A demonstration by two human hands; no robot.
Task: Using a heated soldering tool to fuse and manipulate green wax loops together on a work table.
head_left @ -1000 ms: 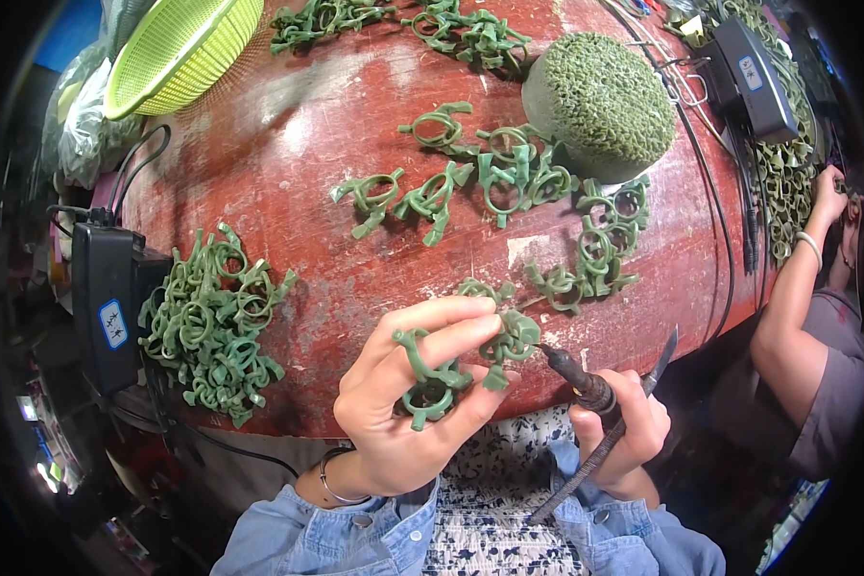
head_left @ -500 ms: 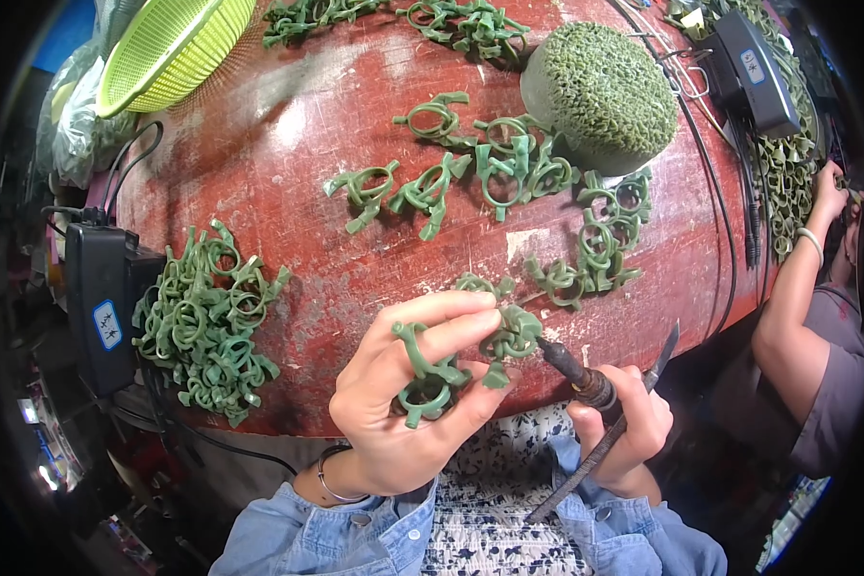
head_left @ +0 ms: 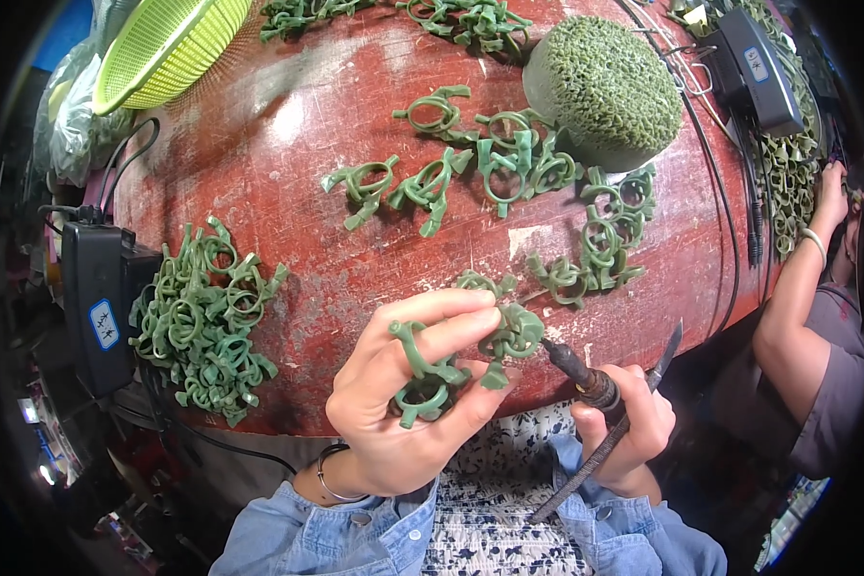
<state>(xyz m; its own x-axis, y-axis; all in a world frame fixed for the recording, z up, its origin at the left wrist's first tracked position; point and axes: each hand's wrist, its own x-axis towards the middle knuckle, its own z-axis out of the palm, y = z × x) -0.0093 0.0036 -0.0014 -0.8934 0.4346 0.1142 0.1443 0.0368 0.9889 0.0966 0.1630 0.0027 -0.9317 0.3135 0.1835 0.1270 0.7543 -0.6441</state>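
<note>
My left hand (head_left: pixel 398 394) is closed around several green, wax-like ring pieces. One ring (head_left: pixel 426 396) sits against the fingers and palm, and a chunkier green piece (head_left: pixel 514 331) is held out at the fingertips. My right hand (head_left: pixel 634 422) grips a dark soldering iron (head_left: pixel 586 379), its tip at or very near the right side of that chunkier piece; I cannot tell whether they touch. Through the same hand runs a slim metal tool with a pointed blade (head_left: pixel 670 350), slanting down toward my lap. Another green ring piece (head_left: pixel 485 282) shows just beyond my left fingertips.
On the worn red table (head_left: pixel 336 307) lie loose ring pieces (head_left: pixel 504 168) and a large ring heap (head_left: pixel 206 326). A round green textured block (head_left: pixel 605 91) stands beyond. Black boxes (head_left: pixel 96 307) with cables flank the table; a yellow-green basket (head_left: pixel 168 53) is far left. Another person's arm (head_left: pixel 797 307) is at right.
My right hand and the soldering iron have shifted very slightly to the right. My left hand keeps the same hold on the ring pieces.
</note>
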